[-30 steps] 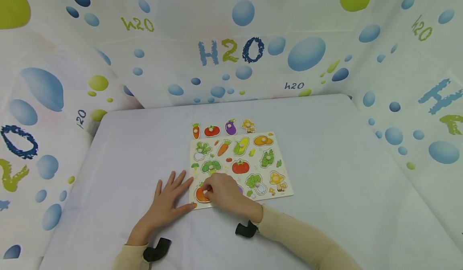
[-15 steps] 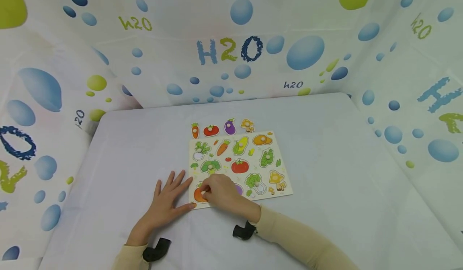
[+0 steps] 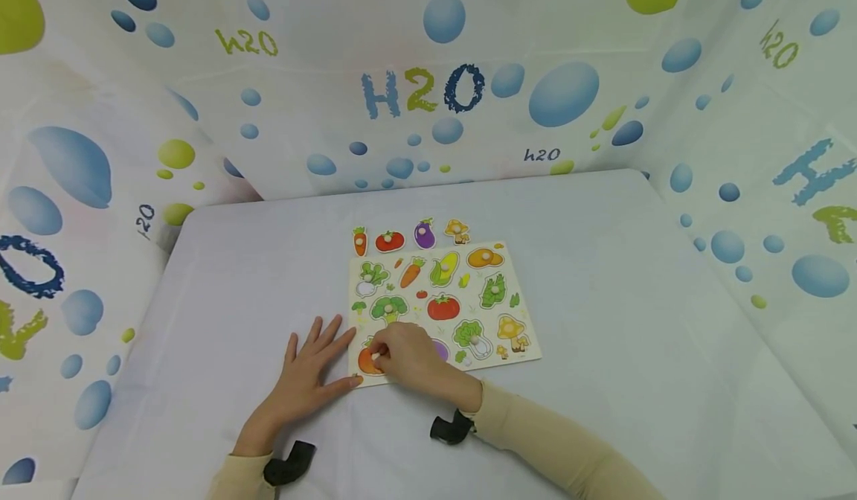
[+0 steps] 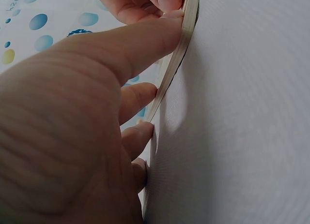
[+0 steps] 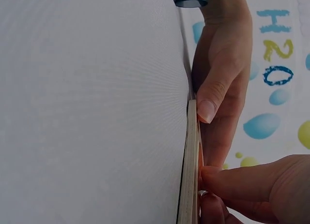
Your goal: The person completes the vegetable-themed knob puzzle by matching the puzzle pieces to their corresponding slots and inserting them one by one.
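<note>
A wooden vegetable puzzle board (image 3: 478, 362) lies on the white-covered table. At its lower left corner my right hand (image 3: 411, 355) pinches the knob of an orange pumpkin-like puzzle piece (image 3: 367, 364), part of which the fingers hide. My left hand (image 3: 311, 373) is spread along the board's left side, thumb on the lower corner and fingertips at the edge. From the left wrist view, that hand (image 4: 72, 108) rests its thumb on the board's edge (image 4: 181, 52). The right wrist view has the right hand's fingers (image 5: 242, 185) close against the board's face.
Behind the board stand loose knobbed pieces in a row: a carrot (image 3: 360, 243), a tomato (image 3: 390, 242), an eggplant (image 3: 425, 236) and a mushroom (image 3: 457, 232). Seated in the board are a broccoli (image 3: 388, 306) and a corn (image 3: 444, 269), among others. Printed curtains (image 3: 301, 98) surround the table.
My right hand has shifted very slightly left over the board with the orange piece, then stayed put. The left hand keeps its place. The head view has drifted a little.
</note>
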The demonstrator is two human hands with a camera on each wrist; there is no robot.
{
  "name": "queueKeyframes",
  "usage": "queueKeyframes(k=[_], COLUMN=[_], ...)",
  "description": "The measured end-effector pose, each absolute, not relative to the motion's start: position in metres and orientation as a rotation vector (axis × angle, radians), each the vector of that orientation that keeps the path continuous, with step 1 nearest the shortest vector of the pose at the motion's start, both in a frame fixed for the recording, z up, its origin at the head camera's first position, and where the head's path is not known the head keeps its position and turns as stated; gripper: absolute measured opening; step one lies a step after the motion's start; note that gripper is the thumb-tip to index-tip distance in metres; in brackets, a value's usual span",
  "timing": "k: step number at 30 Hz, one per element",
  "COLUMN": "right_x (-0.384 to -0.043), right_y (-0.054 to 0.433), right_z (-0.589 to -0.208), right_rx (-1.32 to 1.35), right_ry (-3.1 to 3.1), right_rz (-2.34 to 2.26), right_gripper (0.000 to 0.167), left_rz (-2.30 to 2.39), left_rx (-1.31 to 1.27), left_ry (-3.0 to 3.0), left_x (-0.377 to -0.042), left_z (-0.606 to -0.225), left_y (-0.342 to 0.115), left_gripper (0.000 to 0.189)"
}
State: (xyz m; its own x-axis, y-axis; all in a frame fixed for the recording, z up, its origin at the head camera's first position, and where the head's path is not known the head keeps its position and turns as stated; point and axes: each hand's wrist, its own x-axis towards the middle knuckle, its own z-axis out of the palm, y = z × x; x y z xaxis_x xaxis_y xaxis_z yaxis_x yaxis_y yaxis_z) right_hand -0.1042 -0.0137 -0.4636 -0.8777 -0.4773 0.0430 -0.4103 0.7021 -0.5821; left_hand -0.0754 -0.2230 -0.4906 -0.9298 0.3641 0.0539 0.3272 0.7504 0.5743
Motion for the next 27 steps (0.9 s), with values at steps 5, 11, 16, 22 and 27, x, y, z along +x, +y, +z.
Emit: queueKeyframes(k=[5, 11, 16, 22, 27], right_x=[-0.105, -0.103, -0.116, -0.162, -0.213], right_y=[-0.013, 0.0, 0.027, 0.074, 0.112], right_z=[-0.461, -0.441, -0.415, -0.391, -0.388], right_rx=[-0.74, -0.774, -0.775, -0.744, -0.704], right_ry=[2.795, 2.748, 2.692, 2.779, 2.853], right_rz=[-0.864, -0.865, -0.985, -1.084, -1.128], right_gripper=[0.008, 0.018, 0.025, 0.025, 0.025], left_rz=[0.937, 0.951, 0.947, 0.965, 0.969], left_rx=[0.57, 0.581, 0.571, 0.57, 0.552], left_ry=[2.878, 2.885, 2.875, 2.877, 2.859], left_x=[-0.076, -0.076, -0.076, -0.075, -0.074], left_z=[-0.492, -0.492, -0.49, -0.489, -0.491], left_y=[-0.224, -0.224, -0.224, -0.223, -0.224], left_gripper=[0.077, 0.077, 0.077, 0.076, 0.077])
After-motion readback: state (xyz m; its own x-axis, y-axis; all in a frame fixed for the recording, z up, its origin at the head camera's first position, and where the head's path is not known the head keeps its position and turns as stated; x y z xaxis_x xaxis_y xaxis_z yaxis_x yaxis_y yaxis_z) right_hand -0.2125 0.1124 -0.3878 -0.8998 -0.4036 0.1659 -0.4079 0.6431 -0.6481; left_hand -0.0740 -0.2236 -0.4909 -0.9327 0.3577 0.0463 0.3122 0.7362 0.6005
